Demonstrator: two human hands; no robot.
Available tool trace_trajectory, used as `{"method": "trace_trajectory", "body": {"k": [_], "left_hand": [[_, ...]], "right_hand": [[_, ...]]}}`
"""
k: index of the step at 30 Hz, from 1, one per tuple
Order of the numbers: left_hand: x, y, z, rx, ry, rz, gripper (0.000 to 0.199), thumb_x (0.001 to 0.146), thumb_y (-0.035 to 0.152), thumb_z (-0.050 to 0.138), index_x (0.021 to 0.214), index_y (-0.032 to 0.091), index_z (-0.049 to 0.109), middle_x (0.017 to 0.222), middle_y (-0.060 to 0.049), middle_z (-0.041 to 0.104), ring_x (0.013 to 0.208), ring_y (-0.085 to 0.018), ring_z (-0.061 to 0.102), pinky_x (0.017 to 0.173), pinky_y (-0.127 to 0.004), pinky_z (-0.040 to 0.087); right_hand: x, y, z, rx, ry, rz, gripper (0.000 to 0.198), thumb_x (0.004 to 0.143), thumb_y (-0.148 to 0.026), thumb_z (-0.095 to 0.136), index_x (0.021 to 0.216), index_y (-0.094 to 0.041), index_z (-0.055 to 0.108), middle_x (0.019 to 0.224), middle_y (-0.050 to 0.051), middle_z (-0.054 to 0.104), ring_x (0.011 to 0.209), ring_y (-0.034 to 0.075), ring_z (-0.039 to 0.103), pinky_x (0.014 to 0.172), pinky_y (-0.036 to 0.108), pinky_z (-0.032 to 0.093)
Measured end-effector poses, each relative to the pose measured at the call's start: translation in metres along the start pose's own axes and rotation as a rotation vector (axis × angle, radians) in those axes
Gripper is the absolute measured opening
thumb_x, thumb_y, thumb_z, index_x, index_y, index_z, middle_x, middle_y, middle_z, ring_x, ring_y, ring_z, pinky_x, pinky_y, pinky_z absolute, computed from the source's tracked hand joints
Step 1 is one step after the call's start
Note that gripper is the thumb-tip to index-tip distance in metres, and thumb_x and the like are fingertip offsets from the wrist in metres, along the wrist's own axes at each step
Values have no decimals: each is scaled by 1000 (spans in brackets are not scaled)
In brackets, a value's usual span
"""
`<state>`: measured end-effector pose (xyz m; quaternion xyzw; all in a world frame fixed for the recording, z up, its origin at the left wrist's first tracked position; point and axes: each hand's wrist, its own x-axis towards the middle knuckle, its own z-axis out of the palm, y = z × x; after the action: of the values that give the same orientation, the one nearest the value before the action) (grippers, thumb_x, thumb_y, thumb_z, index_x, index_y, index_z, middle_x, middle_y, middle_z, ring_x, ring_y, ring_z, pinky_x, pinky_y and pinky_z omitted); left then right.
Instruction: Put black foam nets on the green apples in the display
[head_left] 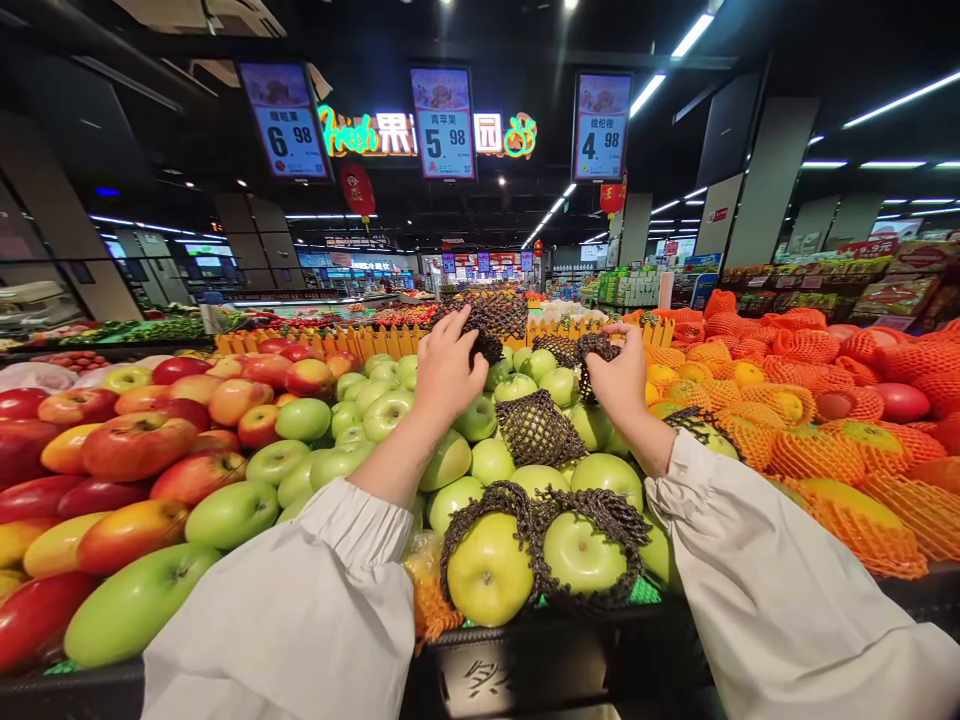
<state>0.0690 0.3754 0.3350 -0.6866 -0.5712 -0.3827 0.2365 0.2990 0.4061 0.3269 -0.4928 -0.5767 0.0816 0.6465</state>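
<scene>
Both arms, in white sleeves, reach over a heap of green apples (388, 415). My left hand (448, 368) is at the far part of the heap, its fingers curled on a dark foam net (487, 343). What is inside that net is hidden. To the right, my right hand (619, 378) pinches another black foam net (596, 350) between thumb and fingers. Between the hands lies a net-covered apple (536, 428). Nearest me, a yellow-green apple (489, 570) and a paler green apple (583, 552) sit in black foam nets, their faces showing.
Red and yellow apples (150, 440) are heaped on the left. Fruit in orange foam nets (817, 440) fills the right side. A low yellow picket fence (360, 342) runs behind the apples. Price screens (442, 122) hang overhead. The dark display edge (570, 640) is closest to me.
</scene>
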Motion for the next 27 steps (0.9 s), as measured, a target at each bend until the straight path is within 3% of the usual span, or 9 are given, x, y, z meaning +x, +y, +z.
{"method": "trace_trajectory", "body": {"k": [5,9,13,15,18,21,23,25,27], "left_hand": [[0,-2,2,32,-162,-134,47,96,40,40,65,19,69,108,-14,78,115,-35,64,101,-55,43],[1,0,-1,46,-98,-167,51,96,49,41,56,21,54,78,-12,73,93,-31,65,91,-50,45],[0,3,-5,-16,-12,-65,27,88,36,56,66,20,57,101,-11,70,105,-30,61,96,-47,46],[-1,3,-3,-85,6,61,15,87,33,59,89,20,66,125,-11,66,123,-29,55,105,-45,43],[-1,0,3,-118,-204,175,31,91,37,56,115,22,68,139,-10,63,134,-30,51,113,-48,38],[0,-5,12,-49,-485,198,31,93,39,52,105,22,75,118,-9,75,120,-30,62,112,-49,37],[0,-7,15,-19,-539,206,33,93,39,51,101,21,77,113,-9,77,117,-30,65,112,-48,37],[0,-7,15,-17,-535,205,34,93,40,52,104,22,78,115,-9,77,118,-30,64,113,-47,37],[0,-7,15,-23,-537,201,34,92,40,53,106,21,78,116,-10,77,119,-30,64,113,-47,37]], "right_hand": [[-3,-5,-8,-293,15,-409,68,66,-3,50,132,-21,50,130,13,61,119,35,54,100,53,45],[-4,-3,-4,-434,-187,-322,80,70,-18,66,146,-15,42,129,21,61,121,44,53,99,59,45],[-6,4,8,-243,-580,-75,77,75,-53,72,139,-17,48,131,20,65,112,38,63,94,51,50],[-6,7,12,-184,-662,-12,59,80,-54,67,128,-20,58,121,15,70,104,33,66,91,46,51],[-3,11,13,-168,-552,-26,33,82,-34,63,111,-20,69,99,9,74,87,27,66,85,43,52],[1,12,10,-122,-241,-184,31,88,-29,54,112,-19,71,99,10,72,88,27,65,89,44,53],[2,12,10,-181,-128,-320,39,93,-23,44,121,-20,71,111,14,67,100,29,63,94,46,52],[1,12,14,-366,-253,-385,45,92,-15,42,127,-21,70,122,18,61,113,34,60,97,50,51],[0,15,20,-575,-525,-354,47,90,-15,50,134,-23,66,136,21,56,128,40,53,102,53,48]]}}
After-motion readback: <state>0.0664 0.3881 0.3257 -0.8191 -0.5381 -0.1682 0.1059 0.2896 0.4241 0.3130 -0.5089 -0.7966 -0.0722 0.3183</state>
